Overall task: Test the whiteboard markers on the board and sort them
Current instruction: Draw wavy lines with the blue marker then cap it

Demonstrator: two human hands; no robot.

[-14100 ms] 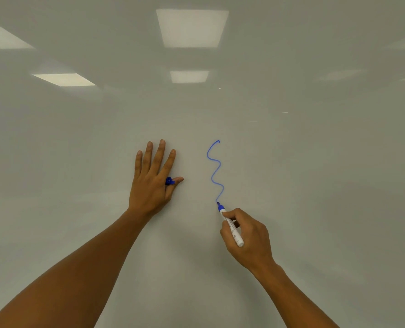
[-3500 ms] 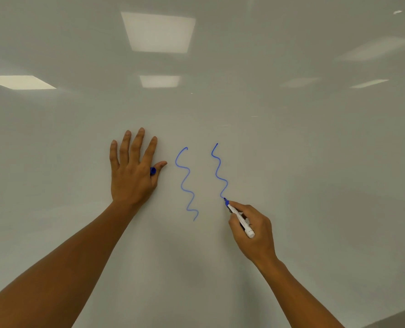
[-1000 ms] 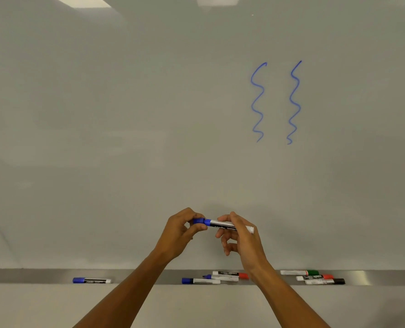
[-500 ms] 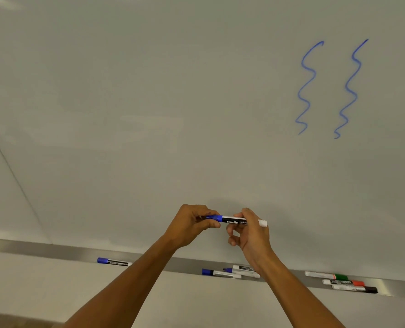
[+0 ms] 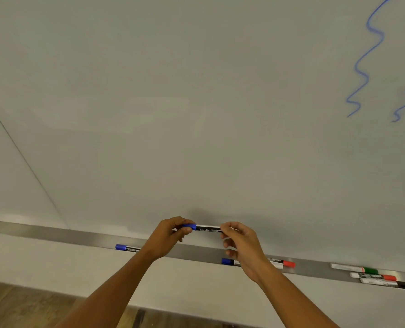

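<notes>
Hands meet in front of the whiteboard [image 5: 173, 114], just above its metal tray [image 5: 54, 234]. Left hand [image 5: 167, 236] pinches the blue cap end of a marker [image 5: 207, 227]; right hand [image 5: 241, 245] grips the white barrel's other end, marker held level between them. Cap looks seated, though blur makes that uncertain. On the tray: a blue marker [image 5: 125, 247] left of the hands, a blue-capped marker [image 5: 228, 262] and a red-capped one [image 5: 283, 263] behind the right wrist, and three more [image 5: 376, 276] (green, red, black) at far right. Two blue squiggles [image 5: 365, 65] sit high above the tray's right end.
</notes>
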